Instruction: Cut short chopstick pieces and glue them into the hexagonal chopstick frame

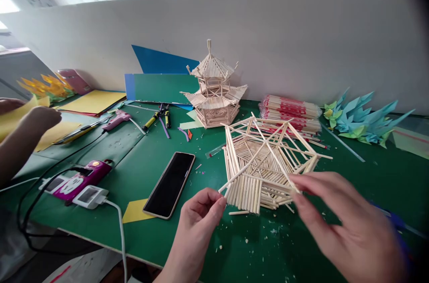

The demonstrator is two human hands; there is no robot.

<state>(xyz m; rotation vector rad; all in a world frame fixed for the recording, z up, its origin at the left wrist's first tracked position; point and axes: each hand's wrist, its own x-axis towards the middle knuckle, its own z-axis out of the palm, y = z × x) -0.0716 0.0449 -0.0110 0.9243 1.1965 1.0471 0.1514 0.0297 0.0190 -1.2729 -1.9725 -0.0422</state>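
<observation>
The frame (261, 169) sat on the green table (268, 249) right before the person, its sloped panel of sticks toward the near side and its top mostly open. The left hand (201, 218) held the near end of the left stick (243, 168) in a tight pinch of thumb and forefinger; the right hand (348, 220) had thumb and forefinger closed narrowly about the lower end of the right stick (275, 156). The two sticks crossed above the frame's floor; whether they were joined there could not be told. Each was pinched near one end only, so a small twist of the wrist would probably have swung the far end and knocked the thin rim, cracking a joint. Uneven pressure from the two sides could have skewed the frame or slid it, since neither hand braced its base. A loose stick (239, 213) lay just beside the near edge, where it might have rolled underneath and tipped things slightly. Farther off, the pagoda (214, 102) stood behind the frame, near enough that a hard shove might have driven one into the other. The phone (170, 185), lying near the left hand, could have been bumped by a careless forearm.
</observation>
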